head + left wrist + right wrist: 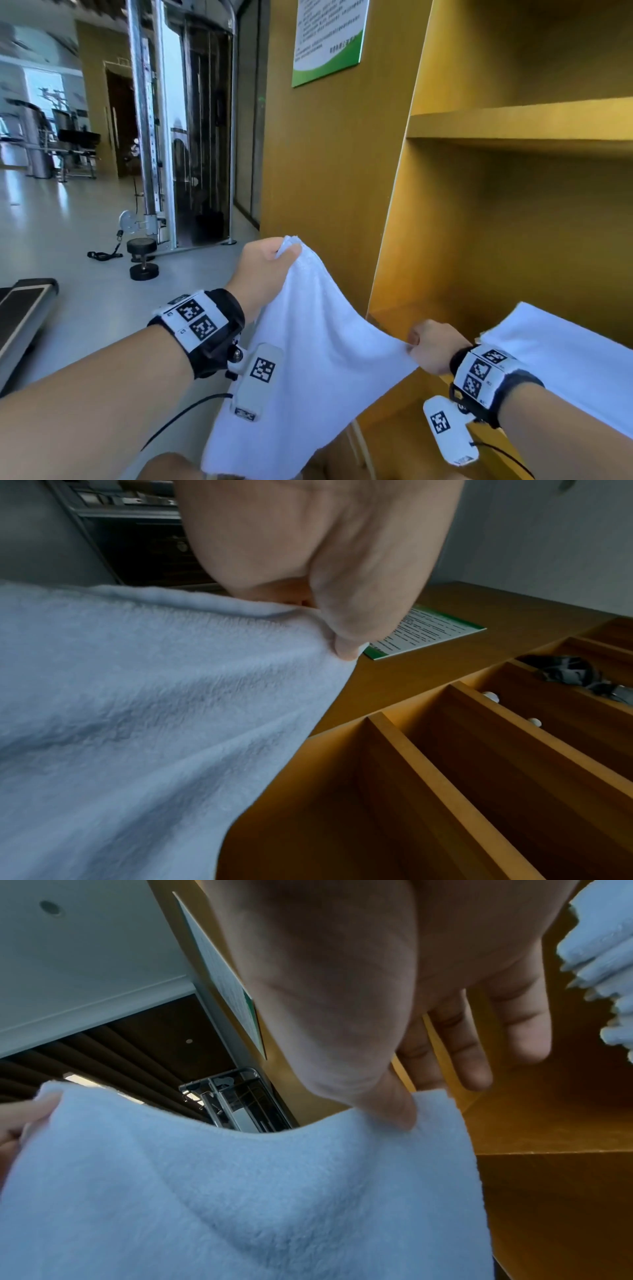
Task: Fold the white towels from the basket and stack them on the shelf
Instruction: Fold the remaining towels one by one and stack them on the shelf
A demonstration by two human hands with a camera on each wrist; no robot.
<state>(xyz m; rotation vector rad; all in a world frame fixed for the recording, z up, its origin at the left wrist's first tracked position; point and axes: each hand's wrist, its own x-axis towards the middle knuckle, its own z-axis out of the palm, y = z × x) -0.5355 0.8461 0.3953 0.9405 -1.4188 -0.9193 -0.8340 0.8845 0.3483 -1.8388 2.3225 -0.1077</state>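
A white towel (308, 346) hangs in the air in front of the yellow shelf unit (513, 219), held up by its two top corners. My left hand (263, 270) pinches the upper left corner, raised higher; thumb and fingers clamp the towel (137, 710) hem in the left wrist view. My right hand (433, 346) pinches the right corner, lower, by the shelf's front edge; the thumb presses the towel (240, 1191) in the right wrist view. A stack of folded white towels (561, 359) lies on the shelf behind my right wrist. The basket is out of view.
The shelf unit has several bare compartments above (531, 120). A green-bordered notice (327, 37) hangs on the yellow side panel. Left are grey floor, a dumbbell (142, 258), a cable machine (191, 123) and a treadmill edge (20, 308).
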